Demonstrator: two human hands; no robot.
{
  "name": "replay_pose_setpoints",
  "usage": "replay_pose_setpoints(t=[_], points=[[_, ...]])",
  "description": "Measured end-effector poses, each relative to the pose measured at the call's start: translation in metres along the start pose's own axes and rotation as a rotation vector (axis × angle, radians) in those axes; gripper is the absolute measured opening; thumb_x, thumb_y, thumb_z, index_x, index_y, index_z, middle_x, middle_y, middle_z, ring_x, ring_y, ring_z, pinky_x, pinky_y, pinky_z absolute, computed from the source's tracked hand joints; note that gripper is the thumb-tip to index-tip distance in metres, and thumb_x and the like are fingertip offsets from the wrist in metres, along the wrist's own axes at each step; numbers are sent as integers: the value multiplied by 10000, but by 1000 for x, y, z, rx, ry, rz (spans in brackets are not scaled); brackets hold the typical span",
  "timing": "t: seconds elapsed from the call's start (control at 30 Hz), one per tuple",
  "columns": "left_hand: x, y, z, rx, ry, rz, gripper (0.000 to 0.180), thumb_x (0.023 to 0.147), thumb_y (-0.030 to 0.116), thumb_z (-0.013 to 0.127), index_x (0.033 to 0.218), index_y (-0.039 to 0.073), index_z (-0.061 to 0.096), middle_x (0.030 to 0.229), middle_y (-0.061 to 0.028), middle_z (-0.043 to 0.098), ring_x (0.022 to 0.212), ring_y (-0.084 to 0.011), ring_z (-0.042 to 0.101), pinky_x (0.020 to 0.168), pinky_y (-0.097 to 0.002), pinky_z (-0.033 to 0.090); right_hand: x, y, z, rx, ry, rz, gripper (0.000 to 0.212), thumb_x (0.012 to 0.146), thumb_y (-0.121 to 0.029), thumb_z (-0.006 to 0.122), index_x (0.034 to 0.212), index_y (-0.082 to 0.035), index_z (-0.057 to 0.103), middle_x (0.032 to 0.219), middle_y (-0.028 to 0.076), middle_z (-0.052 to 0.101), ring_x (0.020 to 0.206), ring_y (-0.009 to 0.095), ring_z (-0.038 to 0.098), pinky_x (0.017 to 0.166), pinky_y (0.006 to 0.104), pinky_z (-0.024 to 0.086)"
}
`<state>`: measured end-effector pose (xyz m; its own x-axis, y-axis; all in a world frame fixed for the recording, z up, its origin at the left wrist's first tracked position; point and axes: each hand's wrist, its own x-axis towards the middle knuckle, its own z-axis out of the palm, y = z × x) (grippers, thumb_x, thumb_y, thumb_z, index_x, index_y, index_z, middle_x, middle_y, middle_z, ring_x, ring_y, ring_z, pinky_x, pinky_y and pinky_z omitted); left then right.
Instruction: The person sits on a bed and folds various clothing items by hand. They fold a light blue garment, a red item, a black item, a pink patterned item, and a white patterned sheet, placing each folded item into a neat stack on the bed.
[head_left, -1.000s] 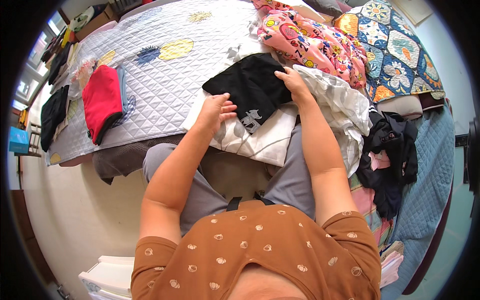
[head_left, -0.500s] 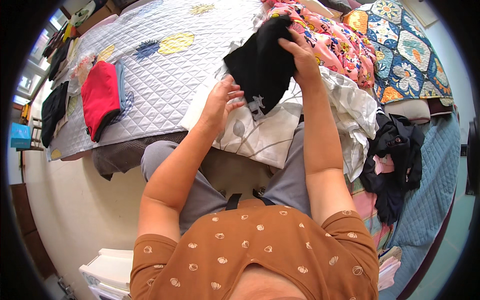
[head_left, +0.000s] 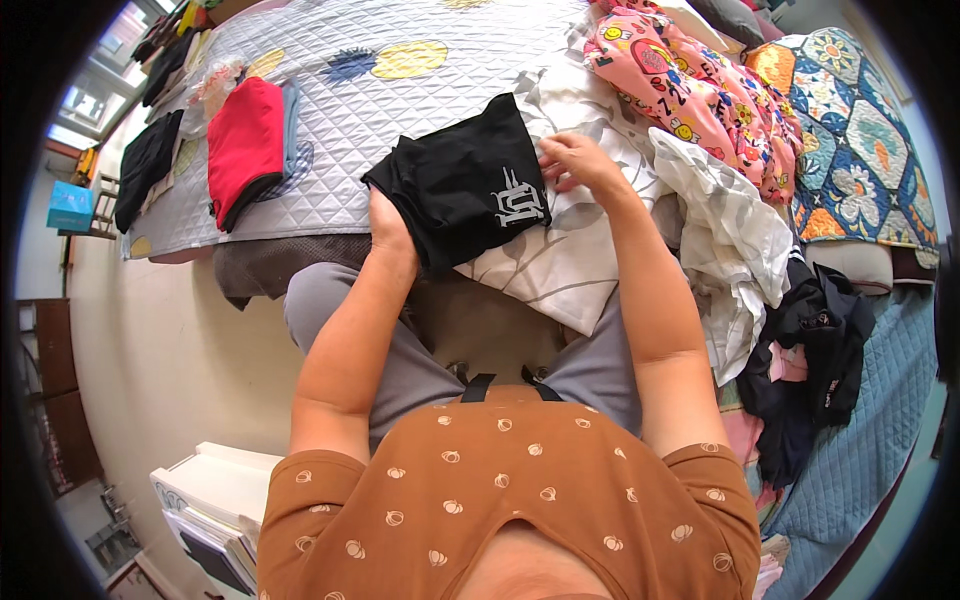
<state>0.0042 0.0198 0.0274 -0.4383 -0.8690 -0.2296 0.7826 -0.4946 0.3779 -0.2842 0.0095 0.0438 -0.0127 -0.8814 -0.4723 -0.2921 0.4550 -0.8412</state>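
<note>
Bed (head_left: 345, 130), white cloth (head_left: 550, 265) and folded black garment (head_left: 450, 190), as I view them remotely.
The garment is over the bed's near edge; I see the left hand (head_left: 390, 225) holding its left side, fingers hidden underneath, and the right hand (head_left: 585, 165), fingers loosely parted, just beside its right edge.

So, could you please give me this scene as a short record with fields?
In hand: folded black garment with a pale print
Left hand: holds the garment's left side, fingers mostly hidden
Right hand: open, fingertips by the garment's right edge; contact unclear
Beneath and beside: white cloth with grey pattern
Left on bed: red garment, next to light blue cloth, on a white quilted bedspread
Right side: pink printed cloth, patchwork quilt, rumpled dark clothes
</note>
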Motion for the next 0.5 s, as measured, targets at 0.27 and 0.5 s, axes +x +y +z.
replay_pose_setpoints(t=[0.27,0.5], points=[[-16,23,-14,526,98,148,405,897,10,535,1300,-9,561,1230,-148,646,1115,-272,648,975,-414,543,8,-7,47,427,-111,-331,433,831,-48,730,1232,-9,571,989,69,692,861,147,673,722,363,577],[6,35,-69,409,208,160,490,833,-76,501,1321,-33,508,1150,-154,613,1009,-260,630,896,-400,549,-9,-1,9,-351,260,-72,606,823,-203,763,1353,-25,527,941,123,699,802,210,696,687,353,549]])
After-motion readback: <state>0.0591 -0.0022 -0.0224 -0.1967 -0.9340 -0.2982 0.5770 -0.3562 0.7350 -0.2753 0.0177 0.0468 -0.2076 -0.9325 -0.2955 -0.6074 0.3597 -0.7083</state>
